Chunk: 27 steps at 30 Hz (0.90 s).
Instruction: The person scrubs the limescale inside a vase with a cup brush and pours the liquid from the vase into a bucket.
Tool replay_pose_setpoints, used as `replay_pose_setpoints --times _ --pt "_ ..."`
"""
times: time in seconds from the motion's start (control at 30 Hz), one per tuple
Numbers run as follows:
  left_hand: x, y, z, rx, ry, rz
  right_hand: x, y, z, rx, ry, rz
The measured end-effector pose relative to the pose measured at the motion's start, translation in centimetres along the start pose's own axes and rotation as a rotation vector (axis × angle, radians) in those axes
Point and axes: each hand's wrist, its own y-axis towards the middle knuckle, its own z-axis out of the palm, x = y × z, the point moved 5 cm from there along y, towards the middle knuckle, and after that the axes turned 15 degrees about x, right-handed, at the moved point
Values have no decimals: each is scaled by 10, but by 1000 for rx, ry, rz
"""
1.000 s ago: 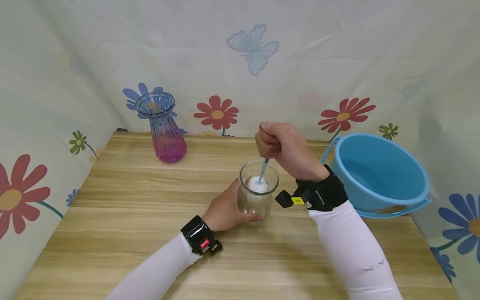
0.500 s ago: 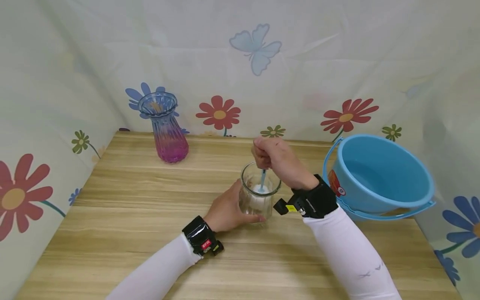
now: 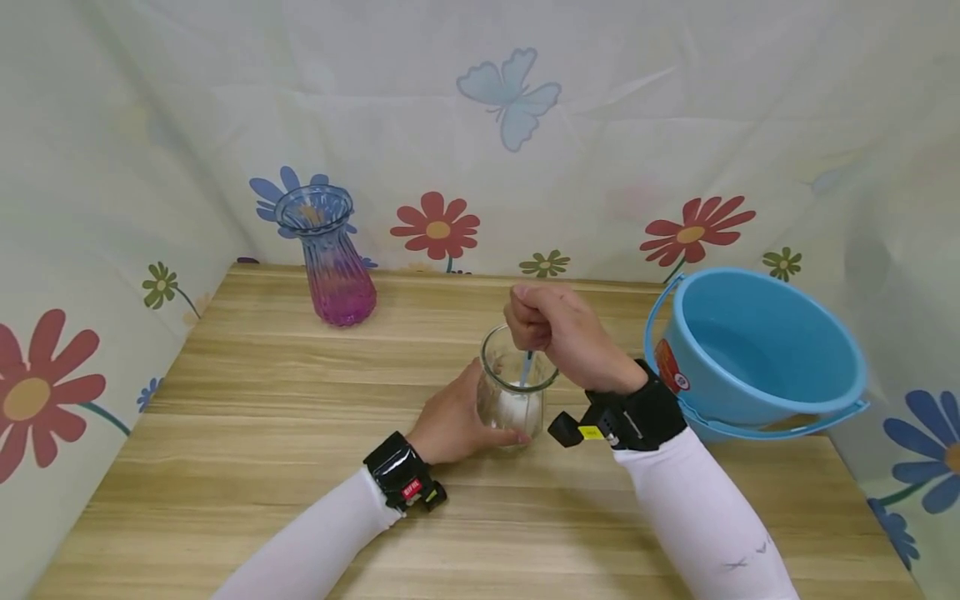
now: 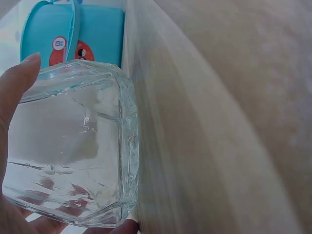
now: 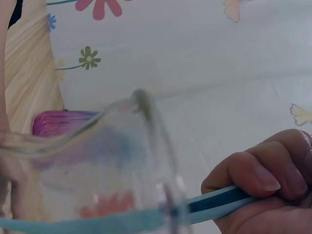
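My left hand (image 3: 453, 421) grips a clear faceted glass jar (image 3: 498, 417) from its left side, thumb across the front. The jar stands upright on the table. Over its mouth my right hand (image 3: 558, 329) holds the blue handle of a sponge cup brush (image 3: 527, 367), fingers curled round it. The handle runs down through the rim. In the left wrist view the white sponge head (image 4: 58, 131) shows blurred through the glass, inside the jar. The right wrist view shows the handle (image 5: 214, 202) coming out of the curled fingers, partly behind the jar's glass.
A ribbed glass vase (image 3: 339, 279), blue above and pink below, stands at the back left. To the right sits a light blue bucket (image 3: 765, 417) with its handle hanging forward. Flowered cloth walls (image 3: 337, 108) enclose the wooden table (image 3: 262, 400).
My right hand has come down toward the jar's mouth, and the white sponge head has sunk deeper into the jar. My left hand has kept its grip on the jar.
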Motion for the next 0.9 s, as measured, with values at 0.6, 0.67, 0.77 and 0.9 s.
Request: replay_pose_setpoints --times 0.6,0.67,0.77,0.9 --pt "2 -1 1 -11 -15 -5 30 -4 -5 -173 -6 -213" --pt "2 -1 1 -11 -15 -7 30 -5 -7 -182 -24 -222" --pt "2 -2 1 -9 -13 -13 29 -6 -8 -184 -70 -221" --pt "-1 -1 -2 -5 -7 -20 27 -5 -7 -170 -164 -189"
